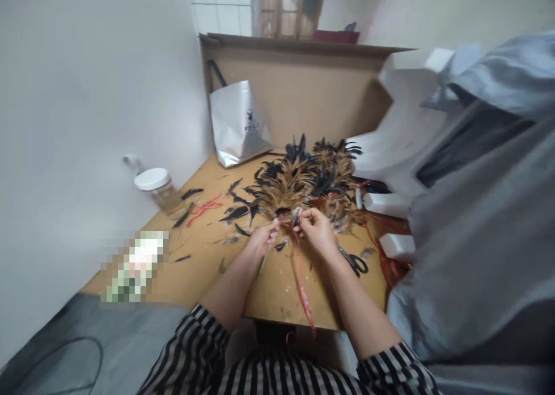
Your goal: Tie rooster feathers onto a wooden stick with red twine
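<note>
A bundle of brown and black feathers (303, 184) lies in a heap on the wooden table (208, 268). My left hand (262, 237) and my right hand (316, 228) meet at the near edge of the heap, both pinched on the feather stems. A red ribbon (302, 285) runs from between my hands down over the table's front edge. My right hand's fingers are curled round the stems and the ribbon's top end. Black-handled scissors (355, 262) lie just right of my right wrist.
A lidded glass jar (158, 188) stands at the left by the wall. Loose black feathers and a red string (203, 208) lie beside it. A silver bag (238, 123) leans on a cardboard panel behind. White boxes (396, 246) and grey cloth (477, 221) crowd the right.
</note>
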The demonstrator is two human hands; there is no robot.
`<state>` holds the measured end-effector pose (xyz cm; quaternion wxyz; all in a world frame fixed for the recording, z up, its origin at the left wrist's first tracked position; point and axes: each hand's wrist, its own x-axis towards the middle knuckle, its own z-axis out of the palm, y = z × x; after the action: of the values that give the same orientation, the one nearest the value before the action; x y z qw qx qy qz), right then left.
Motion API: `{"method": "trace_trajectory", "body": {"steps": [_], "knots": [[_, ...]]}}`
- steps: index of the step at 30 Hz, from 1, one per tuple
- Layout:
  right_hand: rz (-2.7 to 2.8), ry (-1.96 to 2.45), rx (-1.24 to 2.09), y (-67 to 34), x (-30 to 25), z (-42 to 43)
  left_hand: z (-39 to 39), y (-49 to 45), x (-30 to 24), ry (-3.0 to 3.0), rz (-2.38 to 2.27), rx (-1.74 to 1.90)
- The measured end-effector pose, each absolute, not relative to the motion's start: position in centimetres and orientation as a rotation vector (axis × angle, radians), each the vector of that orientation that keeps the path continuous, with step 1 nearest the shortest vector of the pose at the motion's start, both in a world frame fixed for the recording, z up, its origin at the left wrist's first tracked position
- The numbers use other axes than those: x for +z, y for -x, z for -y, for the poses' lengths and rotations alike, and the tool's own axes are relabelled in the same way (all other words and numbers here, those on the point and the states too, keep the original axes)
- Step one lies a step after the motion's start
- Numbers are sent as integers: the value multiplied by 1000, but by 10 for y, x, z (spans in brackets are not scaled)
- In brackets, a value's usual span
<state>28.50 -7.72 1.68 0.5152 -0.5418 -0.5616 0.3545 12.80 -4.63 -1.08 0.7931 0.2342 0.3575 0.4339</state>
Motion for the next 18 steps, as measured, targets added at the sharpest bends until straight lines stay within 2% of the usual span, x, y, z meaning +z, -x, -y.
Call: {"method": "trace_trajectory", "body": {"steps": [7,18], "knots": [[1303,1110,903,-263,-7,72,46,-135,-17,-526,-800,997],[1667,1108,509,-256,-17,76,43,-137,-27,-529,-802,1033]]}}
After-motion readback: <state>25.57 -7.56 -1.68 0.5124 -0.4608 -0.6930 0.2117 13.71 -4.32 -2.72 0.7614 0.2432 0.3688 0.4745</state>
